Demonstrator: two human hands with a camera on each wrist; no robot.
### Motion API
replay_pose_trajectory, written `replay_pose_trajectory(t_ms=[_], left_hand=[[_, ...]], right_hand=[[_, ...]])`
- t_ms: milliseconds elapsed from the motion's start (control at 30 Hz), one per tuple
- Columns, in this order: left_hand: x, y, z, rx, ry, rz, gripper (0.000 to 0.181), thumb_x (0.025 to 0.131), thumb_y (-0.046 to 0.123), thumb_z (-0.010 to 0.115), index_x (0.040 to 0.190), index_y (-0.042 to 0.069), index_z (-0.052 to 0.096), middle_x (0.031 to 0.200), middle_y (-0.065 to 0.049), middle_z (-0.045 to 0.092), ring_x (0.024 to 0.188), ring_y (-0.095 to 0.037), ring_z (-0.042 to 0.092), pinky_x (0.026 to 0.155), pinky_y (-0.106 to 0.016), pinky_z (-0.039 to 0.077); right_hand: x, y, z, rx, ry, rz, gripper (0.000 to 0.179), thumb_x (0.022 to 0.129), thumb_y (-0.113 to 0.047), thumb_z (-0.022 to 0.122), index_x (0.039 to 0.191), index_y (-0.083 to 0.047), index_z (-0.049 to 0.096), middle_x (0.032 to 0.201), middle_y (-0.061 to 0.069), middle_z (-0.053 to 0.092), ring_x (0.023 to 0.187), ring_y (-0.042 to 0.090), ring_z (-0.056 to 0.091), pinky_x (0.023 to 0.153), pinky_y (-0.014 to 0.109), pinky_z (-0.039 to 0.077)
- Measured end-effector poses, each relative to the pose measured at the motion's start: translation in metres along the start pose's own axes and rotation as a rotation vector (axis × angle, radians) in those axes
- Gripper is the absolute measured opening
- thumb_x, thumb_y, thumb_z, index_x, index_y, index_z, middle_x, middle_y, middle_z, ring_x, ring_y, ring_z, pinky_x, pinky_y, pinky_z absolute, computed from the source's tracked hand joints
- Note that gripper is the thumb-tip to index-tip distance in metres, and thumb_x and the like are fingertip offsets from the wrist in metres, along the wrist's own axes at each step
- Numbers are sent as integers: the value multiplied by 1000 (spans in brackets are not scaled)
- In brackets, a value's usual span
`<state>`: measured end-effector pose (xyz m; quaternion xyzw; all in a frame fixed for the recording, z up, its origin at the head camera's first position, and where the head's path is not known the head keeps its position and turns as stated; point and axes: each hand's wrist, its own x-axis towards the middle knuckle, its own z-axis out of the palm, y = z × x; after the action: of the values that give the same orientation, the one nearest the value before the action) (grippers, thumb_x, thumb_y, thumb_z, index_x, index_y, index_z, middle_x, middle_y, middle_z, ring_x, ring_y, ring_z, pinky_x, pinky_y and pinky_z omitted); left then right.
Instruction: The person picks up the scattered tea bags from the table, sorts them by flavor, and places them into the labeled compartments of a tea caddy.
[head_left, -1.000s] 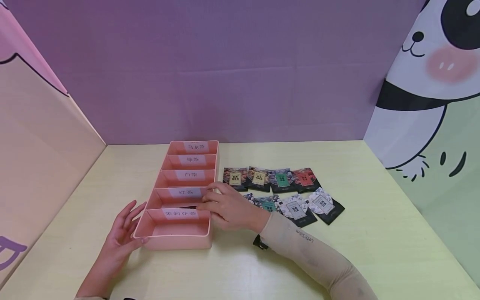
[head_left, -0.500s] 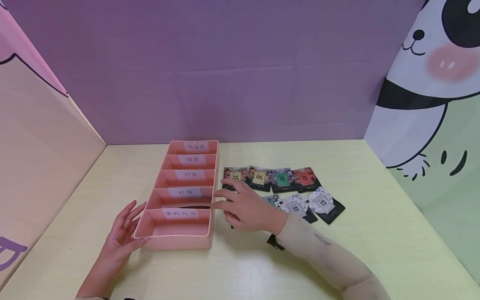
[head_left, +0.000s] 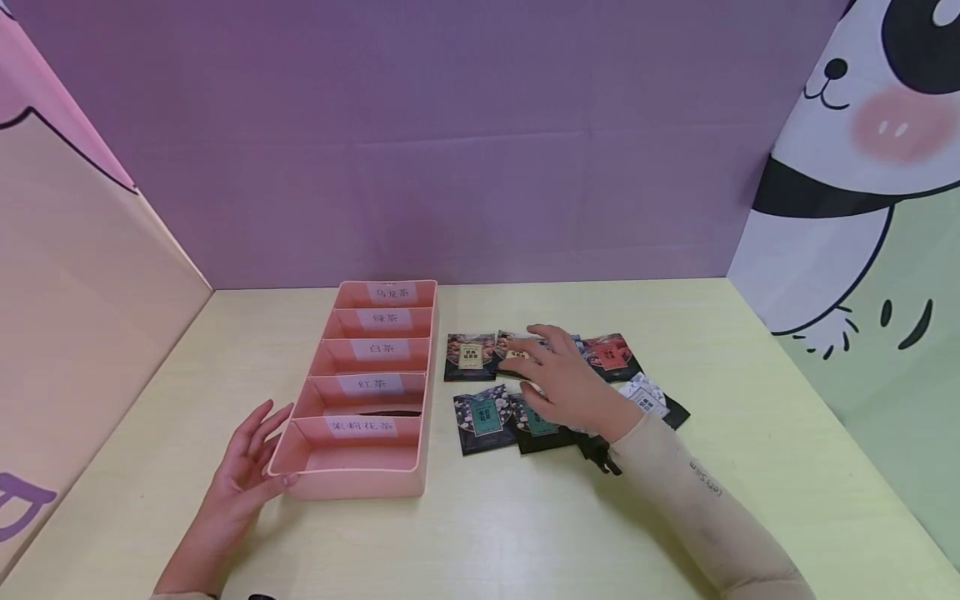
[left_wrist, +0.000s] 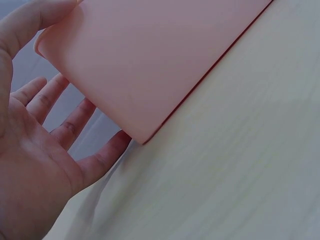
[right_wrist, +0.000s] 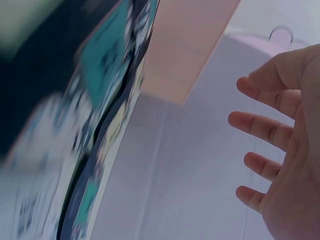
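Note:
My left hand (head_left: pixel 242 485) rests at the near left corner of a pink divided box (head_left: pixel 356 486), thumb on its front rim and spread fingers along its left side. White paper labels mark the compartments. In the second compartment from the front lies a dark flat tea packet (head_left: pixel 392 413), only its edge showing. To the right of the box, my right hand (head_left: pixel 573 387) hovers over two rows of black tea packets, fingers apart and holding nothing. Visible there are a cream-labelled packet (head_left: pixel 470 357), a teal-labelled one (head_left: pixel 486 419) and a red-labelled one (head_left: pixel 611 357). The hand covers others partly.
A white-patterned packet (head_left: pixel 647 396) lies at the right end of the near row, partly behind the right wrist. The pale table (head_left: pixel 465 533) meets a purple backdrop (head_left: pixel 480 167) at the back, with printed panels on both sides.
My right hand has left the box's right edge and moved right over the packets, uncovering the two teal-labelled ones nearest the box. The left hand and box have stayed put.

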<state>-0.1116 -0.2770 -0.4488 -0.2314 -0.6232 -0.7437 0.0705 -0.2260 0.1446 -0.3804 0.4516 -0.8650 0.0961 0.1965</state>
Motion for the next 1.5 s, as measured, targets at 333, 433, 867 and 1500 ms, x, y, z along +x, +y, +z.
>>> replay_pose_trajectory(t_ms=[333,433,867,1500], left_hand=[[0,0,-1,-11,-8,9,92,79,-35,41,158,7,17,152,2,42,131,-9,46,97,-20,46],[0,1,0,-6,-4,-3,92,80,-33,42,158,9,18,152,3,42,131,-9,46,97,-20,46],[0,1,0,-8,0,-1,92,80,-34,42,158,9,18,151,4,43,129,-9,47,98,-19,46],[1,-1,-1,-14,-8,13,93,79,-34,43,158,7,18,151,3,44,129,-9,48,98,-20,46]], right_hand=[[-18,35,-8,-11,-60,170,31,94,-10,58,125,-10,62,136,17,49,133,47,31,107,67,22],[-21,42,-10,10,-79,228,30,96,-11,58,126,-9,60,139,19,47,135,47,28,108,67,19],[-36,75,-15,31,-159,445,39,98,-13,53,137,-4,52,149,24,34,136,49,20,107,68,13],[-59,103,-13,155,-411,773,77,97,-39,61,153,3,29,148,34,30,132,58,22,104,72,15]])
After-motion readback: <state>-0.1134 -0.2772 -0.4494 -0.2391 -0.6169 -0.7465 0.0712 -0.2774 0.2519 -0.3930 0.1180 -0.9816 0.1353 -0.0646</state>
